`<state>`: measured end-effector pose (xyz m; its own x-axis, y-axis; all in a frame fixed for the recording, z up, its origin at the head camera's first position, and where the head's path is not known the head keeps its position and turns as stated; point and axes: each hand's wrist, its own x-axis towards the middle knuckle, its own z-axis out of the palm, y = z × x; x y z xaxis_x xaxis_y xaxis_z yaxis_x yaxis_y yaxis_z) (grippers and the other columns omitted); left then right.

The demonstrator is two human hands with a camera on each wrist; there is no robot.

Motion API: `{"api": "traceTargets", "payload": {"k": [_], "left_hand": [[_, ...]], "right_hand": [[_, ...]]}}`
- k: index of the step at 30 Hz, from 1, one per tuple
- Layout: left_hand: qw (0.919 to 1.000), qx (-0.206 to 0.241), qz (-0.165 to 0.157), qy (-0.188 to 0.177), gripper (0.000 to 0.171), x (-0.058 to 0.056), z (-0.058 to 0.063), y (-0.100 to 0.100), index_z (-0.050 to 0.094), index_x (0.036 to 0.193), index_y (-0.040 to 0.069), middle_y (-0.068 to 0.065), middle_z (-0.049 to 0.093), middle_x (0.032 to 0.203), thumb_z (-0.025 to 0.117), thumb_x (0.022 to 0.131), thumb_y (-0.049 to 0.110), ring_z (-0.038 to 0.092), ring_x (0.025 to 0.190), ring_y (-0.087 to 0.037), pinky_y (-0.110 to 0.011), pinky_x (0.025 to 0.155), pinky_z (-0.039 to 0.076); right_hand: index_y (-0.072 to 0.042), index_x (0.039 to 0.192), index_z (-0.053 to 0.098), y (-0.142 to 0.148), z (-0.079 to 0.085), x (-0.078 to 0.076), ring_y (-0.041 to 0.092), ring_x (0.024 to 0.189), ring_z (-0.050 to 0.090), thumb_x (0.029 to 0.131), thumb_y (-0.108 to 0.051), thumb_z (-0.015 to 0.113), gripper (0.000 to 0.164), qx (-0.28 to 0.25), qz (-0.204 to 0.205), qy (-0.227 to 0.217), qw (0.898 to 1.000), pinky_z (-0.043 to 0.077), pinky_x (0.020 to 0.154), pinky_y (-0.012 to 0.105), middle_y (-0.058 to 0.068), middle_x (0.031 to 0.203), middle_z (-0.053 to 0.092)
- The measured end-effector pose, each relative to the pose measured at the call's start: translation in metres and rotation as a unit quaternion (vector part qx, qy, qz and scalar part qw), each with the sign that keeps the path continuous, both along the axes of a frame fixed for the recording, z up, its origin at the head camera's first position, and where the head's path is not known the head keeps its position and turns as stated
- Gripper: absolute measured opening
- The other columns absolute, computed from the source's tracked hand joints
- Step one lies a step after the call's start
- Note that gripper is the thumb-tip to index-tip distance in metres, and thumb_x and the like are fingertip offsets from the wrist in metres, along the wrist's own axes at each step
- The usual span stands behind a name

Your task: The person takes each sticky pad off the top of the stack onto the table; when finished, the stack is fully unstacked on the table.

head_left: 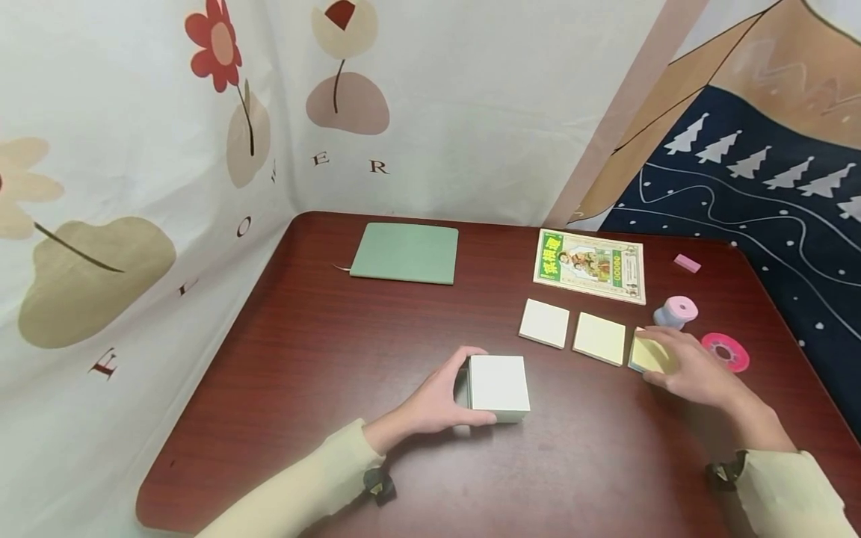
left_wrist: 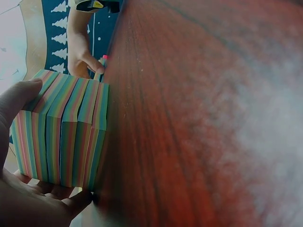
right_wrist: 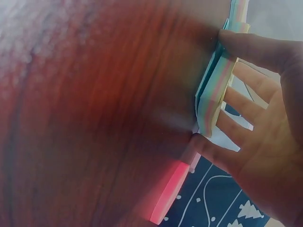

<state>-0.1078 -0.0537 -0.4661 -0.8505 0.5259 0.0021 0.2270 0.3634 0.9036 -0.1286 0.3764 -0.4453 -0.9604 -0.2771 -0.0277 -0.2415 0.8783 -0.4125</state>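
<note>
My left hand [head_left: 437,400] grips a stack of sticky note pads [head_left: 499,385] from its left side, thumb on the near side and fingers on the far side. The left wrist view shows several striped pads [left_wrist: 66,127] in that stack, in pink, yellow, green and blue layers. At the right, my right hand [head_left: 696,370] pinches a yellow-topped sticky note pad [head_left: 651,356] by its edges. Its thumb lies against one edge in the right wrist view, where the pad [right_wrist: 215,94] shows striped sides and a slightly lifted bottom layer.
A white pad [head_left: 545,323] and a pale yellow pad [head_left: 599,338] lie left of the right hand. Near it are a pink-topped spool [head_left: 678,310] and a pink ring [head_left: 725,352]. Farther back lie a pink block [head_left: 687,263], an illustrated booklet [head_left: 590,265] and a green notebook [head_left: 405,252].
</note>
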Motion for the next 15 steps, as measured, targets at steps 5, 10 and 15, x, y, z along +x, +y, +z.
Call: {"api": "traceTargets", "payload": {"k": [5, 10, 15], "left_hand": [[1.0, 0.0, 0.001, 0.0, 0.085, 0.0, 0.0, 0.0, 0.04, 0.138, 0.03, 0.007, 0.054, 0.126, 0.089, 0.068, 0.035, 0.051, 0.112, -0.014, -0.041, 0.094, 0.041], [1.0, 0.001, 0.001, 0.002, 0.086, -0.001, -0.001, 0.001, 0.04, 0.137, 0.031, 0.007, 0.055, 0.124, 0.09, 0.067, 0.033, 0.052, 0.109, -0.014, -0.041, 0.093, 0.042], [1.0, 0.007, -0.002, -0.001, 0.086, -0.001, -0.002, 0.001, 0.039, 0.137, 0.031, 0.007, 0.054, 0.125, 0.09, 0.067, 0.034, 0.051, 0.112, -0.014, -0.042, 0.094, 0.041]], "right_hand": [[0.002, 0.136, 0.052, -0.001, 0.0, 0.001, 0.046, 0.115, 0.039, 0.071, -0.019, 0.086, 0.077, 0.001, 0.0, -0.005, 1.0, 0.038, 0.083, 0.061, 0.028, 0.136, 0.045], [0.002, 0.137, 0.05, -0.003, 0.004, 0.002, 0.049, 0.118, 0.036, 0.072, -0.023, 0.086, 0.079, 0.016, -0.001, -0.011, 1.0, 0.039, 0.084, 0.064, 0.03, 0.139, 0.04], [-0.001, 0.137, 0.052, -0.019, 0.021, 0.007, 0.049, 0.124, 0.035, 0.076, -0.026, 0.083, 0.073, 0.039, 0.011, 0.008, 0.999, 0.041, 0.086, 0.068, 0.029, 0.141, 0.04]]}}
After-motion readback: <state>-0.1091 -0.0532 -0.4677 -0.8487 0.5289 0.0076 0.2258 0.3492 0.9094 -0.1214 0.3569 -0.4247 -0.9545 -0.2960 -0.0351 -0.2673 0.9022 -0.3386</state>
